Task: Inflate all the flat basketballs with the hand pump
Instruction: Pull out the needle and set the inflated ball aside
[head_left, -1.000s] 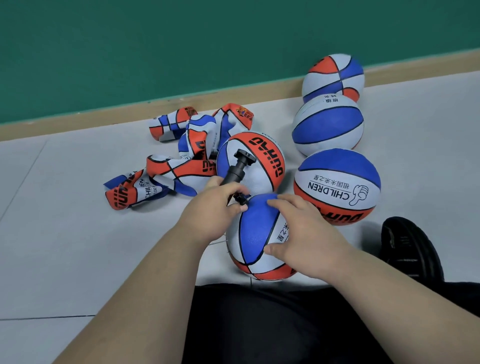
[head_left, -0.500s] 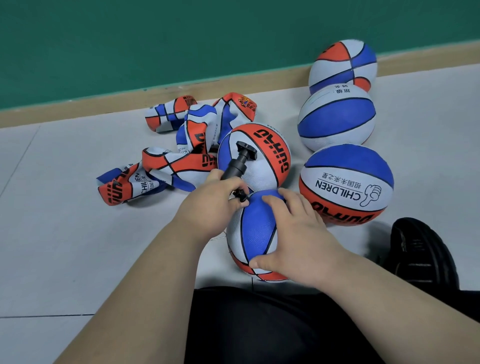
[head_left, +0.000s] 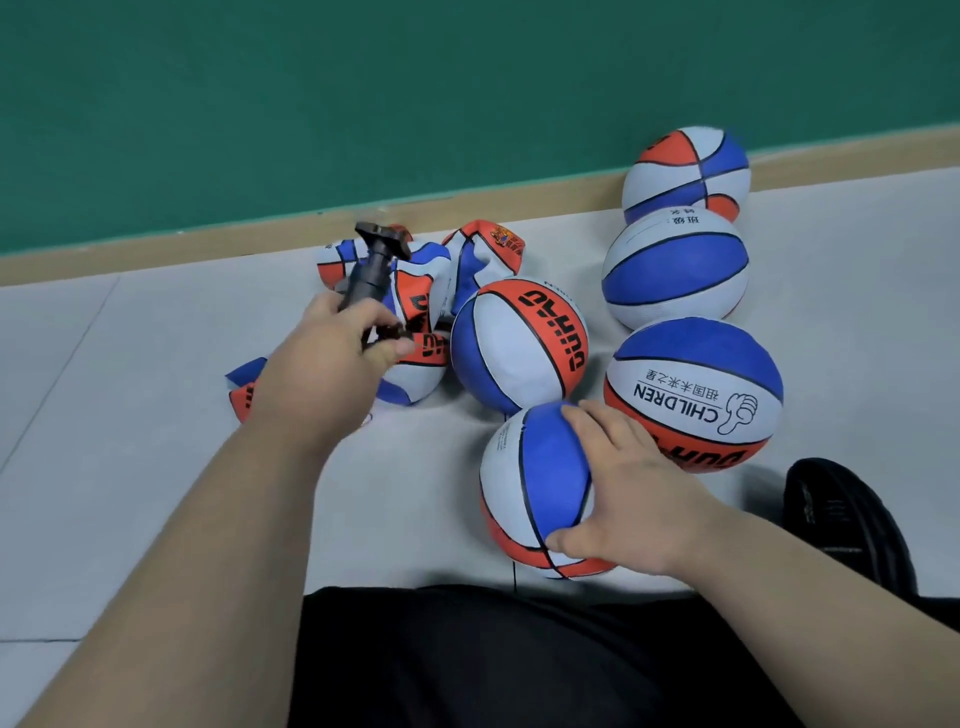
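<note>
Five basketballs (head_left: 519, 343) look round and firm, the nearest ball (head_left: 535, 483) among them, sitting just before your lap with your right hand (head_left: 623, 493) cupped round its side, fingers spread. Your left hand (head_left: 332, 364) grips the hand pump (head_left: 371, 270) over the flat pile (head_left: 415, 312). Several crumpled skins remain, exact count unclear; call it roughly half done.

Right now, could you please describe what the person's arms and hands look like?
The left hand and right hand are bare, with no gloves, rings or watch. No sleeves show on either arm up to the picture's edge.
</note>
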